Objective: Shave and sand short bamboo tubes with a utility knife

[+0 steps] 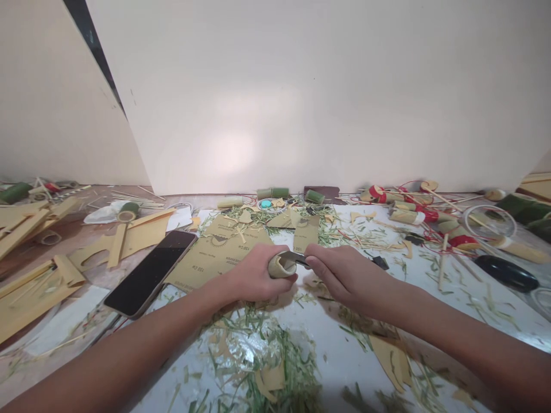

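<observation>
A short bamboo tube [280, 268] is gripped in my left hand [253, 274], its open end turned toward me and to the right. My right hand [338, 274] is closed around a small knife [300, 258]. The blade lies against the upper rim of the tube's open end; the knife's handle is mostly covered by my fingers. Below both hands, green bamboo shavings [275, 361] are strewn over the white work surface [434, 338]. Sheets of brown sandpaper [202, 264] lie behind and left of my left hand.
A phone [150, 275] lies at the left, near cardboard pieces [116, 244]. Bamboo pieces with red bands and string [460, 241], a tape roll [491, 222] and a black oval object [505, 273] sit at the right. A white panel [322, 97] stands behind.
</observation>
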Demonstrator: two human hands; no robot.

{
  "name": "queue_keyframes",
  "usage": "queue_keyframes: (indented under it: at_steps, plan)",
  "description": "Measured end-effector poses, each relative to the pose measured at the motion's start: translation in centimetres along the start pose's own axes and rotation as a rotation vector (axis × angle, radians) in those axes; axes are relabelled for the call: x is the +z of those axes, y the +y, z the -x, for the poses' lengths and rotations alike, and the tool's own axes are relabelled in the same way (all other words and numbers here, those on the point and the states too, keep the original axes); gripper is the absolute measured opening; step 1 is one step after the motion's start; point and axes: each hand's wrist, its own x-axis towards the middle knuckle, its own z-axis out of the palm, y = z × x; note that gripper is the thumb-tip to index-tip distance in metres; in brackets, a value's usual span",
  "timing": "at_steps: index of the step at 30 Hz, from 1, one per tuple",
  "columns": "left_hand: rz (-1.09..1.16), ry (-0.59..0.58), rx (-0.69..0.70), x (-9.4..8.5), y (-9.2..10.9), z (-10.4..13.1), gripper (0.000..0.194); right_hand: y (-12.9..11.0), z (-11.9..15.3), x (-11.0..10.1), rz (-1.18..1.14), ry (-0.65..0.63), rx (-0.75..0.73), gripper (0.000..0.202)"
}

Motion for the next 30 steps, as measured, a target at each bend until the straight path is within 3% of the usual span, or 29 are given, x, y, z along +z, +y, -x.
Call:
queue_keyframes:
  at_steps: [21, 25, 30]
  plan:
    - [0.046, -0.039, -0.054, 0.3, 0.1, -0.1, 0.015, -1.5, -0.2, 0.2, 0.135, -0.12, 0.106, 0.027]
    - [0.075, -0.037, -0.043, 0.4, -0.1, -0.1, 0.013, -1.7, -0.2, -0.1, 0.047, -0.134, 0.127, 0.028]
    - [0.077, -0.06, -0.001, 0.4, -0.1, 0.0, 0.012, -1.6, -0.1, -0.9, -0.227, -0.191, 0.099, 0.037]
